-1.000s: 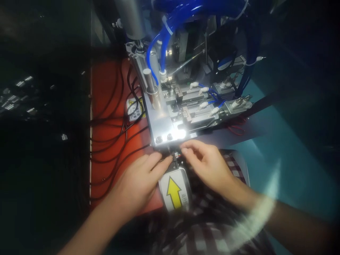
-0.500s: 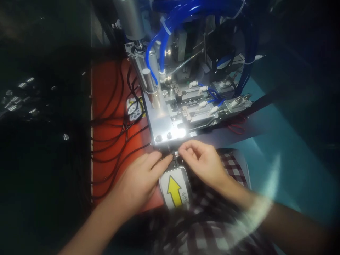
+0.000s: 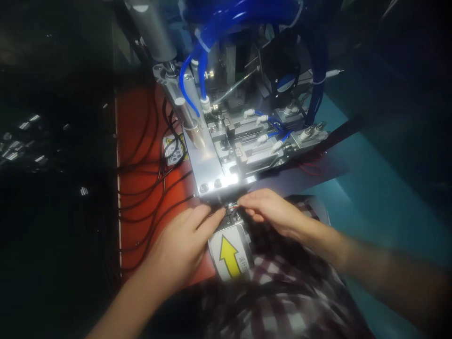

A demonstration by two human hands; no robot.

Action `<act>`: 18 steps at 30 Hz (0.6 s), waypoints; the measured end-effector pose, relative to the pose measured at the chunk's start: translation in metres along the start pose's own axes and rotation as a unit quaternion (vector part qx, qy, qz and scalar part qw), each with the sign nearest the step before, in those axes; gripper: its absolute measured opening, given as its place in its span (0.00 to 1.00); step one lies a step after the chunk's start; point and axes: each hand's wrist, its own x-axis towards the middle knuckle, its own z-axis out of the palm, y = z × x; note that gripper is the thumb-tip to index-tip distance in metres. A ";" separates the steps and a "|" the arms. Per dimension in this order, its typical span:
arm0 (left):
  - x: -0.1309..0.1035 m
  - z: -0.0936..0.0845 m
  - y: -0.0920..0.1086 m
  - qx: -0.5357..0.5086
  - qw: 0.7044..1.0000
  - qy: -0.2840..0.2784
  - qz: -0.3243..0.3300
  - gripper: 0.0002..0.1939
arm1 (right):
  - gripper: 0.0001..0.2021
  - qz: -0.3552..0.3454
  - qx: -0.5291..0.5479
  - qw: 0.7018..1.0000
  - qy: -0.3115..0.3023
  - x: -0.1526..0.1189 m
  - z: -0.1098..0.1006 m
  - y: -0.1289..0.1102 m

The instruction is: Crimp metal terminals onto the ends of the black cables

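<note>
My right hand (image 3: 270,209) pinches a thin reddish wire-like piece (image 3: 236,205) between thumb and forefinger. Its tip reaches a small shiny metal part (image 3: 231,207) just below the front edge of the machine's bright metal plate (image 3: 208,162). From the other side, my left hand (image 3: 187,233) has its thumb tip against this spot. The fingers of that hand are bent in under the plate edge, and what they grip is too small and hidden to make out. Right below the fingertips is a white label with a yellow arrow (image 3: 229,254).
Blue air hoses (image 3: 243,21) arch over the machine, and a metal cylinder (image 3: 151,35) stands at its upper left. Small pneumatic slides (image 3: 261,150) lie at the right. Black cables (image 3: 155,188) cross the orange base (image 3: 137,141). Checked cloth (image 3: 275,320) covers my lap.
My right hand has flattened and turned, its fingertips staying near the small metal part; a reddish wire-like piece now shows there. My left hand is nearly in place. The view has shifted slightly.
</note>
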 end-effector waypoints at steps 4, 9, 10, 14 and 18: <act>0.000 0.000 -0.001 -0.005 1.000 -0.016 0.003 0.19 | 0.10 -0.077 0.066 0.994 0.044 -0.002 0.001 0.018; 0.005 -0.005 0.000 0.001 0.999 -0.033 -0.001 0.19 | 0.09 -0.122 0.029 0.992 0.027 -0.006 0.012 0.013; 0.006 -0.006 0.000 0.005 0.999 -0.033 0.001 0.19 | 0.08 -0.117 0.026 0.992 0.025 -0.006 0.013 0.010; 0.008 -0.007 0.002 0.011 0.999 -0.031 0.012 0.19 | 0.08 -0.100 0.028 0.995 -0.001 -0.003 0.011 0.002; 0.004 -0.005 -0.002 0.014 1.000 -0.022 0.013 0.19 | 0.07 -0.124 -0.049 0.991 -0.001 -0.005 0.008 0.001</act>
